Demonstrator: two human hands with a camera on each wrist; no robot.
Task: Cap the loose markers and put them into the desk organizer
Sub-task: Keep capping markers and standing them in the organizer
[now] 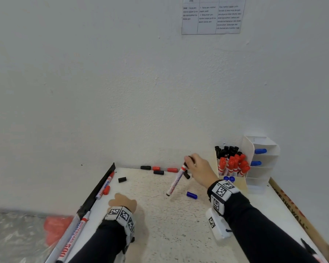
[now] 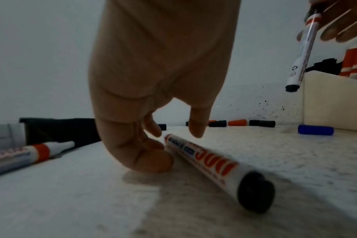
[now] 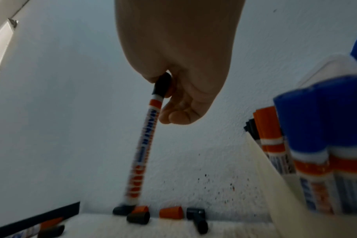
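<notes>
The head view is showing bright, even, soft light across the pale wall (image 1: 122, 82) and the speckled counter (image 1: 169, 215), with only faint shadows lying under the arms. Wide-angle bending is curving the counter's edges, and the lower left corner is smearing into blur. Both wrist views are reading much dimmer, with a blue-grey cast. In the left wrist view a soft shadow is pooling under the left hand (image 2: 153, 80), and the near marker (image 2: 218, 170) is going soft. In the right wrist view the held marker (image 3: 142, 153) is streaking with motion blur, and the blue caps (image 3: 316, 112) up close are sitting out of focus.
</notes>
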